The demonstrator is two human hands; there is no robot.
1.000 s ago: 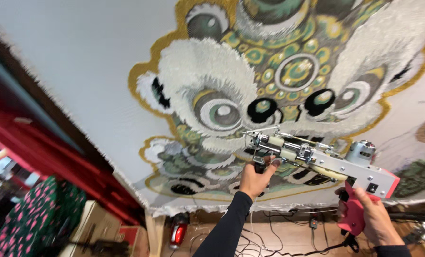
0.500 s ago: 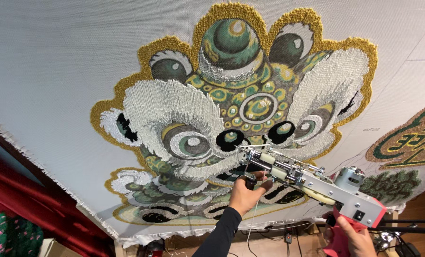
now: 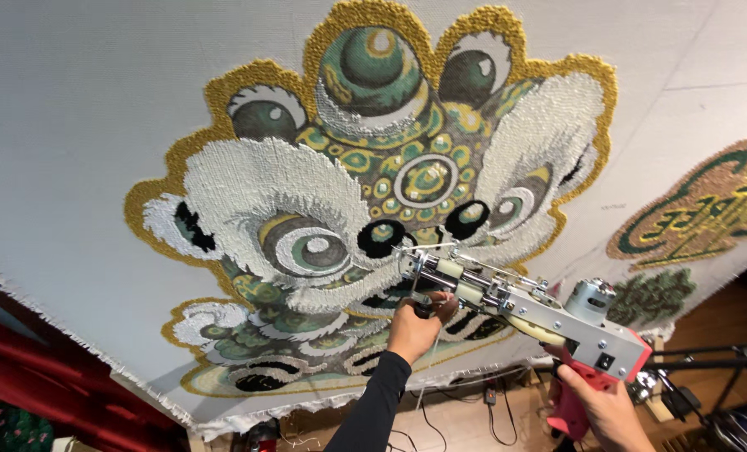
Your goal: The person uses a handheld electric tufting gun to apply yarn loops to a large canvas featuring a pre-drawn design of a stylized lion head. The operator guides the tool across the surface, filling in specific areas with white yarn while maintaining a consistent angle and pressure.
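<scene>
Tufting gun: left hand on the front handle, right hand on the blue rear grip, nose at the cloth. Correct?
Not quite. The head view shows the rear grip is red, not blue. The left hand does hold the front of the tufting gun, the right hand the rear, nose against the cloth.

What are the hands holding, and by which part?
A tufting gun: the left hand grips its front handle, the right hand its red rear grip.

Bright even light, sharp focus, tilted wide-angle view, dim lower corners.
</scene>
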